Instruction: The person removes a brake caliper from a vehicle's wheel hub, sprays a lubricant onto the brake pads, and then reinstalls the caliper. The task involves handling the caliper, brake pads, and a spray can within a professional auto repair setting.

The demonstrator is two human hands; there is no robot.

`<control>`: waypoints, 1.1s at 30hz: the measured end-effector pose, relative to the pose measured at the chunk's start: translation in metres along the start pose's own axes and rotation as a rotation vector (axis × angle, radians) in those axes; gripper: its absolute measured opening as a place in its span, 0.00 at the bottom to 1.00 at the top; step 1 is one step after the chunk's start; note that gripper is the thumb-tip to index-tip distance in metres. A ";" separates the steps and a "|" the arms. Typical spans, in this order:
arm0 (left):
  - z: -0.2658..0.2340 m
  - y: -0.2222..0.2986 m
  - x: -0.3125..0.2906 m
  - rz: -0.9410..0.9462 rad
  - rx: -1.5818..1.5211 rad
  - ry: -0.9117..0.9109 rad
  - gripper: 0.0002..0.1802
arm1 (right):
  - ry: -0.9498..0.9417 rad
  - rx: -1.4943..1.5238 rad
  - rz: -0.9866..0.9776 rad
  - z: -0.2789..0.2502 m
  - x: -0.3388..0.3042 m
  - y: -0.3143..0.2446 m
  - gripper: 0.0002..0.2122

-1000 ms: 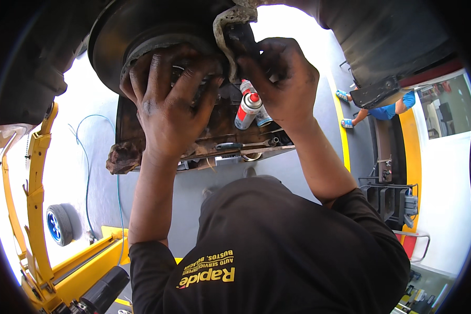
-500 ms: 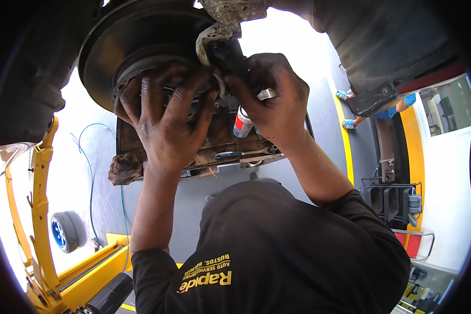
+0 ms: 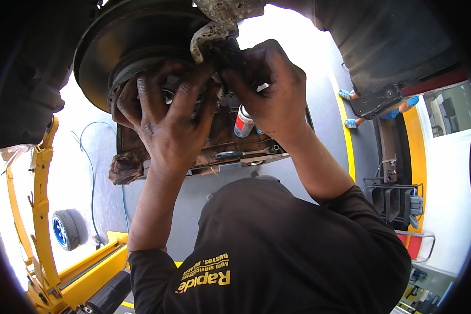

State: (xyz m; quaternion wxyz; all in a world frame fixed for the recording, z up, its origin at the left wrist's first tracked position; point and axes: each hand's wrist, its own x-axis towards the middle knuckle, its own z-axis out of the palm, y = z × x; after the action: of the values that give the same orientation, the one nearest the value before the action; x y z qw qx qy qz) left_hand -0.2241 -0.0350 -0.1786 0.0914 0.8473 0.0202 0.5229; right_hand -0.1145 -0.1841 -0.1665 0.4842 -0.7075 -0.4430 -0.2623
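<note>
Overhead hangs a dark brake disc (image 3: 141,39) with a wheel hub at its middle. My left hand (image 3: 165,115) is spread over the hub, fingers bent around it and some fingertips hidden; its thumb and index finger reach toward a rusty, pale metal bracket (image 3: 201,39) beside the disc. My right hand (image 3: 272,86) pinches a dark, greasy part (image 3: 226,55) against the bracket, thumb and fingers closed. Fingers and shadow hide most of that part, so its kind is unclear. Both hands are blackened with grease.
Below the hands, a brown tray (image 3: 124,138) carries a spray can (image 3: 243,123), a ratchet (image 3: 231,155) and a brown crumpled lump (image 3: 125,168). A yellow lift (image 3: 43,220) and a loose wheel (image 3: 64,230) stand left. Another person's sandalled foot (image 3: 351,123) shows at right.
My right hand has moved slightly up and left, bringing the dark part closer to the bracket. The shiny metal by its fingers is now mostly hidden. My left hand stays on the hub.
</note>
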 end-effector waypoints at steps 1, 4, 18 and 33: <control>0.001 0.002 -0.001 -0.008 0.021 -0.004 0.24 | -0.006 -0.012 -0.008 0.000 0.001 0.002 0.13; 0.002 0.007 -0.003 -0.044 0.060 -0.022 0.27 | 0.009 0.012 0.025 0.000 0.002 0.007 0.13; -0.007 0.003 -0.001 0.018 0.142 -0.087 0.24 | -0.105 0.052 -0.007 -0.007 -0.006 0.026 0.16; -0.015 0.040 -0.050 -0.075 -0.004 -0.114 0.16 | -0.087 -0.030 0.034 -0.020 -0.003 0.000 0.14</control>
State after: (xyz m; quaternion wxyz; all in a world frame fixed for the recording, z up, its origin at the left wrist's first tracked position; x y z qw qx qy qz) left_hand -0.2624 -0.0785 -0.2087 0.1133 0.8741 0.0456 0.4701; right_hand -0.1143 -0.2040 -0.1609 0.4582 -0.7328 -0.4476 -0.2297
